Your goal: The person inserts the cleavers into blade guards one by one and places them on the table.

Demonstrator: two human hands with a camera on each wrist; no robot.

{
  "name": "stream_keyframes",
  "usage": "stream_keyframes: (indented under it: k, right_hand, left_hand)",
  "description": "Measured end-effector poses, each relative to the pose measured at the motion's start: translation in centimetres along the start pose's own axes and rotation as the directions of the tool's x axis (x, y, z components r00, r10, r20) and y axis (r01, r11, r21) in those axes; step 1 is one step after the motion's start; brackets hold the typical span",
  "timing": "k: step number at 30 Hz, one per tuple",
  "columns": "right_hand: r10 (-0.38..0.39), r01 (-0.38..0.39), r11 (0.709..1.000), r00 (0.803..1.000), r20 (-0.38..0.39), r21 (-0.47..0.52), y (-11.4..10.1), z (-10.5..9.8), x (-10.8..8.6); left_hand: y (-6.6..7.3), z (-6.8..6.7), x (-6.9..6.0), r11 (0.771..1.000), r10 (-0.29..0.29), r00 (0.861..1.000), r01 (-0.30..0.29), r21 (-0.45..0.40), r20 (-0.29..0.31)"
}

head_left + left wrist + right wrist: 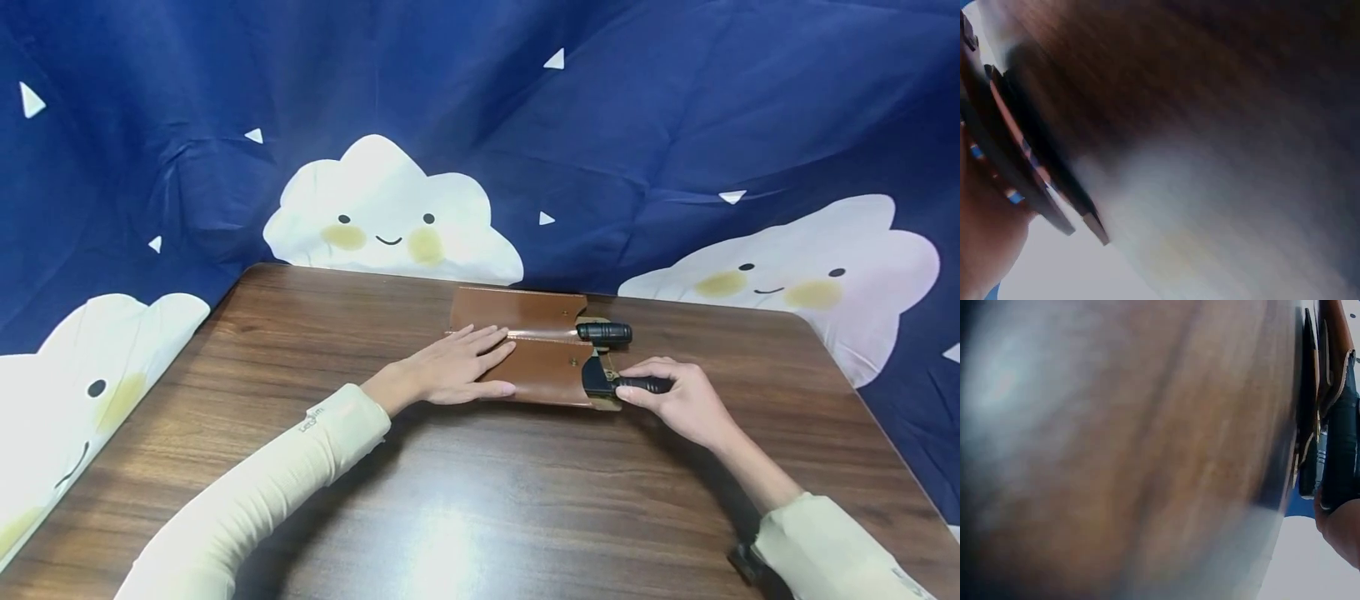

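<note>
A brown leather case [545, 375] with two pocket-like halves lies on the wooden table. My left hand [468, 367] rests flat on its left part, fingers straight and spread. From the near half's right end sticks a tool with a black ribbed handle [647, 383]; its other end is hidden inside the case. My right hand [686, 400] pinches this handle between thumb and fingers. A second black handle [604, 333] pokes out of the far half, untouched. In the right wrist view the held handle [1340, 456] shows at the right edge, by the fingers.
The brown wood-grain table [420, 508] stretches around the case, its far edge just behind it. A blue curtain [600, 125] with smiling white clouds hangs behind. A small dark object [745, 564] sits under the right sleeve's cuff.
</note>
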State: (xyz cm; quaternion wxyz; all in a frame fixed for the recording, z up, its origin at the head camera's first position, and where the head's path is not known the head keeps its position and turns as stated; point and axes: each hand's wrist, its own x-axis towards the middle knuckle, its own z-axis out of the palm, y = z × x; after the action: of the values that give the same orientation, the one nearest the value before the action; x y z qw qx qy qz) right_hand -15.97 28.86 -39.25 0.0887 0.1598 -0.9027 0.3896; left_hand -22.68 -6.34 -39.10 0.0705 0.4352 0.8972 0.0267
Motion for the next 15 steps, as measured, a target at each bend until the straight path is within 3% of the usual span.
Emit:
stream_keyframes:
  k: [5, 9, 12, 15]
  right_hand:
    - [0.007, -0.006, 1.000, 0.999, 0.046, -0.012, 0.21, 0.12, -0.41]
    - [0.022, -0.022, 1.000, 0.997, 0.076, -0.003, 0.20, 0.31, -0.32]
    - [0.095, -0.098, 0.995, 0.986, 0.134, 0.013, 0.21, 0.22, -0.20]
    - [0.182, -0.196, 0.980, 0.961, 0.207, 0.047, 0.29, -0.14, -0.04]
  left_hand:
    - [0.56, 0.30, 0.32, 1.000, -0.018, 0.993, 0.020, -0.013, 0.113]
    - [0.62, 0.35, 0.30, 1.000, -0.030, 0.990, 0.029, 0.003, 0.141]
    - [0.59, 0.42, 0.19, 1.000, -0.028, 0.989, 0.027, 0.010, 0.146]
    - [0.59, 0.43, 0.15, 1.000, -0.023, 0.989, 0.023, 0.007, 0.147]
